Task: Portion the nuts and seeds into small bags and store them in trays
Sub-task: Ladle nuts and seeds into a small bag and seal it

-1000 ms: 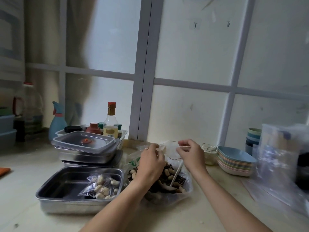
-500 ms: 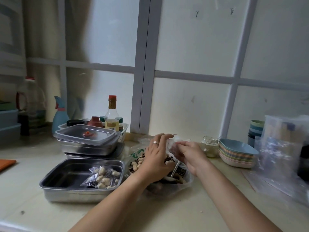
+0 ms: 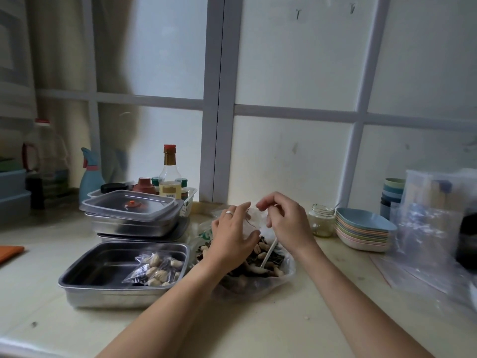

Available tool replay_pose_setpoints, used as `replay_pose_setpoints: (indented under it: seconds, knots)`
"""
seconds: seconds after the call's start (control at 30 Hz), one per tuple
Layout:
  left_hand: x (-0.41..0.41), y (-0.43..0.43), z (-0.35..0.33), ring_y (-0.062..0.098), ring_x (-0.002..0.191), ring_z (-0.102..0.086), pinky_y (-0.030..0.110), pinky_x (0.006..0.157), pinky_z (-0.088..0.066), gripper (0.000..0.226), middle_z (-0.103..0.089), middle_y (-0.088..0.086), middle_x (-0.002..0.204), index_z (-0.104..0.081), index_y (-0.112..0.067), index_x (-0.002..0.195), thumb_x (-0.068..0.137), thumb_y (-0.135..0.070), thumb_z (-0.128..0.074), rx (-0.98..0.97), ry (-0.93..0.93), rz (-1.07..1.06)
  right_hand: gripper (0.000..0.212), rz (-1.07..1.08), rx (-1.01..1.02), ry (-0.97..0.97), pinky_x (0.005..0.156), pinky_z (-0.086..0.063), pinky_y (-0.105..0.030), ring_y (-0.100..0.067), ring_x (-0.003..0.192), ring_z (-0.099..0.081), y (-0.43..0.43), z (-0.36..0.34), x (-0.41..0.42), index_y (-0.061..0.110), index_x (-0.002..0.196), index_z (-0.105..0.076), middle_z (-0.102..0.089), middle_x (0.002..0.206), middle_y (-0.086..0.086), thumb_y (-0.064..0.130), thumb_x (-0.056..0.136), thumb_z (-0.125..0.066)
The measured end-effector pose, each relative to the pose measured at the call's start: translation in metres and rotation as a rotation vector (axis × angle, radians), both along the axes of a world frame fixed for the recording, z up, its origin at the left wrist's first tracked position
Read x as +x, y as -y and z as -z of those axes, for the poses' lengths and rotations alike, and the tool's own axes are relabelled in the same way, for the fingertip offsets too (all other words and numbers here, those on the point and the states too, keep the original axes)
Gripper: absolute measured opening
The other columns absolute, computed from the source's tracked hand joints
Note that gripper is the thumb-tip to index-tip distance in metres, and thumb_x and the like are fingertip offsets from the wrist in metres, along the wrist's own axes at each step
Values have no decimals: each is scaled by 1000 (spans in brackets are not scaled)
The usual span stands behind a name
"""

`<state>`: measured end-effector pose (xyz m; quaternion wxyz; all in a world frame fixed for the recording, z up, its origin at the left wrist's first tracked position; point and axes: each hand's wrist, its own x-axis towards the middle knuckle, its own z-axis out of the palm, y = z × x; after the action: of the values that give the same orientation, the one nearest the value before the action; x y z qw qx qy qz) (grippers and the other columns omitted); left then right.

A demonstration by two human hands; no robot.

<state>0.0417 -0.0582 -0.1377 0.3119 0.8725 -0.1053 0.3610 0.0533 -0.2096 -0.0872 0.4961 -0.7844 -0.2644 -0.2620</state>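
Observation:
A large clear bag of peanuts and dark seeds lies open on the counter with a white spoon standing in it. Just above it, my left hand and my right hand together hold a small clear bag by its top, fingertips pinching the plastic. To the left, a steel tray holds one filled small bag of nuts in its right corner.
Stacked lidded steel trays and sauce bottles stand behind the open tray. A small glass jar, stacked pastel plates, cups and loose plastic bags sit at right. An orange item lies far left.
Both hands have lifted slightly and shifted their grip along the small bag's top; the right hand's fingers now pinch higher up. The view has tilted a little.

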Motion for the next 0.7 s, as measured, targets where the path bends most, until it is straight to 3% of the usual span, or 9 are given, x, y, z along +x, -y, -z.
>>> replay_pose_setpoints:
  seconds: [0.13, 0.2, 0.27, 0.37, 0.47, 0.6, 0.7]
  knots:
    - [0, 1, 0, 14, 135, -37, 30, 103, -17, 65, -49, -6, 135, -33, -25, 154, 96, -35, -59, -16, -16, -17, 23, -111, -204, -11, 57, -43, -16, -5, 56, -55, -1, 3, -4, 22, 88, -72, -70, 78, 15, 9, 97, -56]
    - [-1, -1, 0, 14, 137, -34, 30, 104, -16, 65, -47, -4, 139, -32, -25, 155, 96, -36, -57, -12, -29, -18, 16, -125, -330, 1, 61, -45, -21, -8, 59, -55, -1, 6, -1, 22, 87, -71, -69, 79, 12, 22, 99, -60]
    - [-1, -2, 2, 14, 138, -33, 32, 106, -17, 70, -45, -3, 142, -32, -25, 155, 91, -43, -54, 14, -62, -6, 12, -160, -390, 5, 64, -45, -19, -6, 61, -56, 3, 8, 3, 22, 88, -71, -70, 84, 10, 26, 99, -64]
    - [-1, -1, 3, 13, 135, -34, 33, 106, -18, 71, -46, -6, 138, -38, -28, 147, 82, -58, -41, 46, -113, -9, 6, -218, -336, -71, 68, -49, -19, -4, 63, -59, 6, 8, 7, 29, 98, -73, -73, 91, 14, 27, 97, -68]
    - [0, -1, 2, 11, 121, -44, 34, 99, -23, 41, -54, -10, 121, -49, -29, 125, 95, -56, -42, 31, -120, -39, 11, -297, -260, -176, 67, -53, -28, -13, 63, -61, 9, 8, 10, 36, 104, -74, -73, 88, 5, 34, 101, -64]
    - [-4, -1, -1, 12, 109, -48, 35, 95, -26, 31, -55, -12, 105, -47, -31, 109, 97, -58, -39, 24, -165, -59, 20, -381, -214, -260, 68, -51, -35, -21, 60, -61, 14, 9, 12, 36, 112, -73, -68, 91, -9, 40, 105, -55]
    - [-7, 0, -3, 13, 109, -48, 36, 95, -25, 24, -56, -10, 105, -47, -29, 109, 101, -52, -45, 25, -187, -69, 26, -430, -148, -317, 65, -51, -28, -20, 63, -61, 15, 7, 9, 30, 112, -76, -69, 97, -10, 37, 107, -52]
